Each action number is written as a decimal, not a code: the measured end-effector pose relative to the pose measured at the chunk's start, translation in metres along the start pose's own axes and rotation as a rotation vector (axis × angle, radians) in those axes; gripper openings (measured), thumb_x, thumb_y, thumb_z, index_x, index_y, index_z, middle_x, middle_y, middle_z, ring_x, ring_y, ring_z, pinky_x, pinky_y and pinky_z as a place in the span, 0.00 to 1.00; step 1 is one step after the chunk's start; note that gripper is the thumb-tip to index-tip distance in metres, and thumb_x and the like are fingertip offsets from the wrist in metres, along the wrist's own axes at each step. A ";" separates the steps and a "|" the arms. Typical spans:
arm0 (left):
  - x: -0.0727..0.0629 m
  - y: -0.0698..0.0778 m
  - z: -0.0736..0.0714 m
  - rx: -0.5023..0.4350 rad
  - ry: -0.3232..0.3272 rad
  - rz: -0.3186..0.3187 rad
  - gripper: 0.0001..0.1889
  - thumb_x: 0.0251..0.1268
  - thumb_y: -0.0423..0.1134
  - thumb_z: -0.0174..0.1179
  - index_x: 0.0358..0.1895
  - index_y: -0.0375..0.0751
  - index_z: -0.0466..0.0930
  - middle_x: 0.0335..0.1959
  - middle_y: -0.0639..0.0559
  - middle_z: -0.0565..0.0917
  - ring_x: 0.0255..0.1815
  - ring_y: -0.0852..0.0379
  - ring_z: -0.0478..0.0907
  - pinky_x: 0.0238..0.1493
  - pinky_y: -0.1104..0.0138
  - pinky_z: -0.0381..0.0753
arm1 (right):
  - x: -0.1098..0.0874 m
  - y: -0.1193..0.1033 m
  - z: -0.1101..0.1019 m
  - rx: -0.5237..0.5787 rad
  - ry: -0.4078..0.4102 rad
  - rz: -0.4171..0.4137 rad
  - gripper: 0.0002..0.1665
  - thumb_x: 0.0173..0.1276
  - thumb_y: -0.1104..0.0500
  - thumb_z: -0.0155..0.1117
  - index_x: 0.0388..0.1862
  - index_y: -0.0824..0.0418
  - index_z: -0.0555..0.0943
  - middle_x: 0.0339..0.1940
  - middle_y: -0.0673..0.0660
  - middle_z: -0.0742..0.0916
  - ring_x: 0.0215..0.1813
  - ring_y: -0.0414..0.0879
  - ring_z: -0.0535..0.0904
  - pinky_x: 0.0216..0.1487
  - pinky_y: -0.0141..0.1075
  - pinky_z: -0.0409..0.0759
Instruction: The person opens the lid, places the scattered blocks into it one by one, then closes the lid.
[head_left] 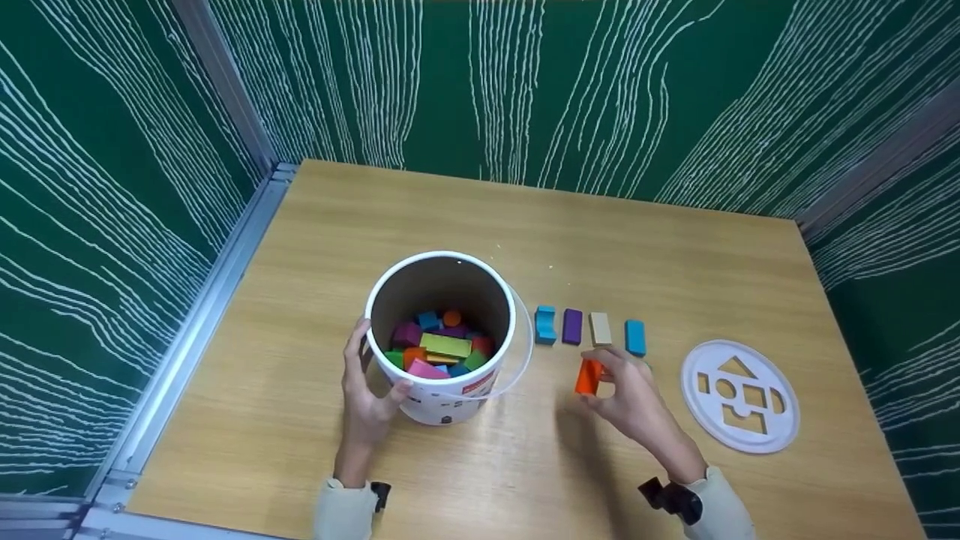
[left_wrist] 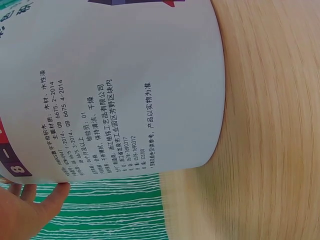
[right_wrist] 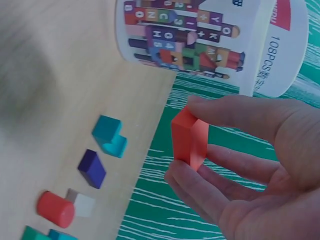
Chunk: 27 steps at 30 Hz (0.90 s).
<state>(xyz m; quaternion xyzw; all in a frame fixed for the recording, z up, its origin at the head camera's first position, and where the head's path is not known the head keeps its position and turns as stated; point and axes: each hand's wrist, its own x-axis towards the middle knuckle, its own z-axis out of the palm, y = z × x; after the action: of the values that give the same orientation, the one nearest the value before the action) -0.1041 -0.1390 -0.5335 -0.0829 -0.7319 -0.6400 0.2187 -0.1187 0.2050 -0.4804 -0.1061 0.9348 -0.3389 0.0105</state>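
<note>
A white bucket (head_left: 442, 405) stands upright on the table, with several coloured blocks (head_left: 446, 345) inside. My left hand (head_left: 367, 405) holds its near left side at the rim, thumb in front and fingers round the side. In the left wrist view, printed text covers the bucket wall (left_wrist: 150, 115). My right hand (head_left: 634, 397) pinches an orange rectangular block (head_left: 588, 376), raised above the table to the right of the bucket. The right wrist view shows the thumb on one end of that block (right_wrist: 186, 140) and fingertips at the other.
Beyond my right hand stand a blue arch-cut block (head_left: 545, 325), a purple block (head_left: 572, 327), a cream block (head_left: 600, 328) and a blue block (head_left: 635, 337). A red cylinder (right_wrist: 55, 209) lies near them. The white shape-hole lid (head_left: 705, 405) lies at the right.
</note>
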 end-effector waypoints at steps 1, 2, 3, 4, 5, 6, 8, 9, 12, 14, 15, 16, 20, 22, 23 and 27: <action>0.000 -0.001 0.000 0.000 -0.001 0.002 0.46 0.49 0.43 0.66 0.72 0.45 0.52 0.73 0.49 0.57 0.71 0.46 0.54 0.66 0.43 0.58 | 0.000 -0.002 -0.001 0.000 0.006 -0.008 0.31 0.44 0.70 0.76 0.51 0.66 0.80 0.52 0.64 0.80 0.48 0.57 0.78 0.45 0.46 0.82; 0.000 -0.001 0.000 0.001 -0.002 0.002 0.46 0.49 0.43 0.66 0.72 0.45 0.52 0.73 0.50 0.57 0.71 0.46 0.54 0.67 0.44 0.58 | 0.001 -0.004 -0.001 0.000 0.011 -0.013 0.31 0.44 0.70 0.76 0.51 0.66 0.80 0.51 0.64 0.80 0.48 0.57 0.78 0.44 0.45 0.82; 0.000 -0.001 0.000 0.001 0.000 0.005 0.46 0.48 0.43 0.66 0.72 0.44 0.52 0.73 0.49 0.57 0.71 0.45 0.54 0.67 0.45 0.58 | 0.001 -0.006 -0.002 0.008 0.018 -0.021 0.30 0.43 0.71 0.76 0.50 0.66 0.80 0.51 0.64 0.80 0.49 0.57 0.78 0.44 0.45 0.82; 0.000 -0.001 0.000 0.005 0.002 0.009 0.46 0.48 0.42 0.66 0.72 0.43 0.52 0.73 0.48 0.57 0.71 0.44 0.55 0.67 0.45 0.58 | 0.002 -0.008 -0.002 0.016 0.024 -0.030 0.30 0.43 0.71 0.76 0.50 0.67 0.80 0.50 0.64 0.80 0.48 0.57 0.78 0.44 0.45 0.82; 0.000 0.000 0.000 0.009 0.005 0.010 0.46 0.47 0.41 0.66 0.71 0.43 0.52 0.73 0.48 0.57 0.70 0.43 0.55 0.67 0.47 0.59 | 0.002 -0.010 -0.002 0.024 0.030 -0.040 0.30 0.42 0.72 0.77 0.49 0.67 0.81 0.49 0.63 0.80 0.48 0.57 0.78 0.44 0.45 0.82; 0.000 0.001 0.000 0.013 0.008 0.013 0.46 0.46 0.39 0.66 0.71 0.41 0.52 0.73 0.47 0.57 0.70 0.42 0.55 0.67 0.48 0.59 | 0.003 -0.012 -0.003 0.030 0.038 -0.051 0.30 0.42 0.72 0.77 0.49 0.67 0.81 0.49 0.63 0.80 0.48 0.57 0.78 0.43 0.45 0.82; 0.001 0.006 0.001 0.017 0.018 0.008 0.46 0.45 0.37 0.65 0.71 0.39 0.52 0.72 0.45 0.58 0.70 0.40 0.55 0.68 0.50 0.59 | 0.005 -0.016 -0.005 0.041 0.052 -0.073 0.30 0.41 0.73 0.77 0.48 0.67 0.81 0.48 0.63 0.81 0.47 0.57 0.78 0.42 0.46 0.82; 0.001 0.012 0.001 0.015 0.023 0.011 0.46 0.44 0.36 0.65 0.71 0.37 0.53 0.72 0.43 0.58 0.69 0.39 0.55 0.67 0.49 0.60 | 0.006 -0.018 -0.005 0.046 0.059 -0.086 0.30 0.41 0.74 0.77 0.48 0.68 0.81 0.48 0.64 0.81 0.47 0.58 0.78 0.42 0.47 0.82; 0.003 0.029 0.002 0.016 0.021 0.004 0.44 0.45 0.35 0.63 0.69 0.33 0.53 0.71 0.39 0.58 0.69 0.36 0.55 0.67 0.45 0.58 | 0.008 -0.025 -0.009 0.035 0.075 -0.110 0.30 0.42 0.73 0.77 0.49 0.67 0.81 0.48 0.63 0.81 0.46 0.58 0.79 0.40 0.47 0.83; 0.004 0.038 0.003 0.022 0.020 -0.001 0.43 0.47 0.36 0.63 0.69 0.31 0.53 0.71 0.37 0.58 0.68 0.35 0.55 0.66 0.43 0.58 | 0.010 -0.030 -0.012 0.028 0.083 -0.127 0.30 0.42 0.72 0.77 0.49 0.67 0.81 0.49 0.63 0.81 0.46 0.58 0.79 0.39 0.47 0.83; 0.004 0.042 0.003 0.023 0.018 -0.001 0.43 0.47 0.37 0.63 0.69 0.31 0.53 0.71 0.37 0.58 0.68 0.35 0.55 0.66 0.43 0.57 | 0.010 -0.033 -0.014 0.022 0.087 -0.136 0.31 0.42 0.72 0.77 0.50 0.66 0.81 0.49 0.63 0.81 0.46 0.57 0.79 0.39 0.47 0.84; 0.004 0.042 0.003 0.027 0.016 -0.007 0.43 0.47 0.37 0.63 0.69 0.30 0.53 0.71 0.38 0.58 0.68 0.35 0.55 0.66 0.43 0.57 | 0.011 -0.035 -0.015 0.016 0.092 -0.144 0.31 0.42 0.71 0.78 0.50 0.66 0.81 0.49 0.63 0.81 0.46 0.57 0.79 0.38 0.46 0.84; 0.004 0.036 0.002 0.028 0.016 -0.005 0.44 0.49 0.40 0.65 0.69 0.32 0.53 0.71 0.39 0.58 0.69 0.36 0.55 0.66 0.42 0.57 | 0.014 -0.045 -0.020 0.005 0.102 -0.173 0.31 0.43 0.70 0.78 0.50 0.66 0.81 0.50 0.63 0.81 0.46 0.57 0.79 0.38 0.44 0.84; 0.002 0.026 0.001 0.029 0.015 -0.011 0.44 0.49 0.41 0.65 0.70 0.35 0.53 0.72 0.42 0.58 0.70 0.39 0.55 0.66 0.42 0.56 | 0.016 -0.049 -0.022 0.005 0.108 -0.186 0.31 0.43 0.70 0.78 0.50 0.66 0.81 0.50 0.63 0.81 0.45 0.57 0.80 0.38 0.43 0.84; 0.002 0.020 0.000 0.033 0.015 -0.009 0.44 0.48 0.41 0.66 0.70 0.37 0.53 0.72 0.42 0.58 0.70 0.40 0.55 0.66 0.41 0.56 | 0.017 -0.051 -0.023 0.007 0.110 -0.194 0.30 0.43 0.70 0.78 0.50 0.66 0.81 0.50 0.63 0.81 0.45 0.57 0.80 0.38 0.43 0.84; 0.000 0.007 -0.001 0.047 0.012 -0.014 0.45 0.49 0.44 0.66 0.71 0.43 0.53 0.73 0.46 0.57 0.71 0.47 0.55 0.66 0.42 0.57 | 0.021 -0.059 -0.026 0.028 0.122 -0.232 0.31 0.42 0.71 0.78 0.50 0.67 0.81 0.48 0.62 0.82 0.46 0.55 0.80 0.40 0.43 0.83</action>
<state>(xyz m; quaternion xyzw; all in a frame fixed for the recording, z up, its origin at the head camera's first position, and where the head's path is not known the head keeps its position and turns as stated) -0.1016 -0.1384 -0.5267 -0.0686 -0.7460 -0.6247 0.2204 -0.1303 0.1729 -0.4213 -0.1927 0.9103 -0.3566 -0.0842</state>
